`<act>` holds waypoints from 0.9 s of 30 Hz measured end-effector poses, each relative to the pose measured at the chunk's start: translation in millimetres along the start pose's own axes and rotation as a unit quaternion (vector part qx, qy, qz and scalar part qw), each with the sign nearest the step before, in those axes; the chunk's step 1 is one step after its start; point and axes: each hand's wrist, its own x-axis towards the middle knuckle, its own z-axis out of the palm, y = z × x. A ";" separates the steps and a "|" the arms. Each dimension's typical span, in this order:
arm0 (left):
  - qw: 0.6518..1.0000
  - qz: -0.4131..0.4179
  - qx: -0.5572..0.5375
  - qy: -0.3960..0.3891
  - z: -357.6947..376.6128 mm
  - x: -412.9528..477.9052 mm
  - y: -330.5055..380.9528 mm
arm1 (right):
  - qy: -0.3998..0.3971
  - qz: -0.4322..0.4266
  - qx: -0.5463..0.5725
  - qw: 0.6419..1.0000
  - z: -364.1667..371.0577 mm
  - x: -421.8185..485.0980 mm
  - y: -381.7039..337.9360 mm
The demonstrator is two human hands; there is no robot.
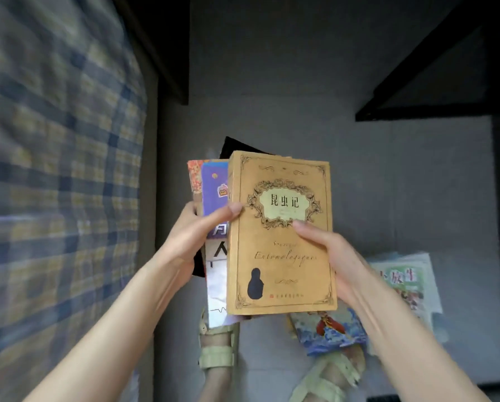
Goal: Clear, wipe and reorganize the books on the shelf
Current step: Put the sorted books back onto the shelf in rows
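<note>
I see an uneven stack held above the floor (266, 352). My left hand (190, 239) curls its fingers (231, 210) round the coloured paperbacks (214, 192). My right hand (335, 259) grips the thick ochre ornate-covered book (280, 256) in front. The rear ones seem loosely pinched and could slide out downward.

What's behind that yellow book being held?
Behind the yellow book peek a purple book, a white one, an orange patterned edge and a black corner. Their covers are mostly hidden, so titles cannot be read.
</note>
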 end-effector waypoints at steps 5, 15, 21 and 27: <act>0.999 0.020 -0.024 -0.020 33.1 -103.8 97.6 | 0.052 -0.068 -0.037 0.996 16.2 -152.7 -63.4; 0.968 0.185 -0.021 -0.168 104.8 -342.4 319.7 | 0.181 -0.254 -0.044 0.949 75.1 -507.5 -150.3; 0.910 0.286 0.037 -0.298 176.1 -459.1 437.2 | 0.334 -0.415 0.048 0.845 98.7 -678.4 -156.0; 0.845 0.345 0.066 -0.403 282.9 -557.2 513.7 | 0.407 -0.516 0.086 0.749 71.7 -820.1 -163.4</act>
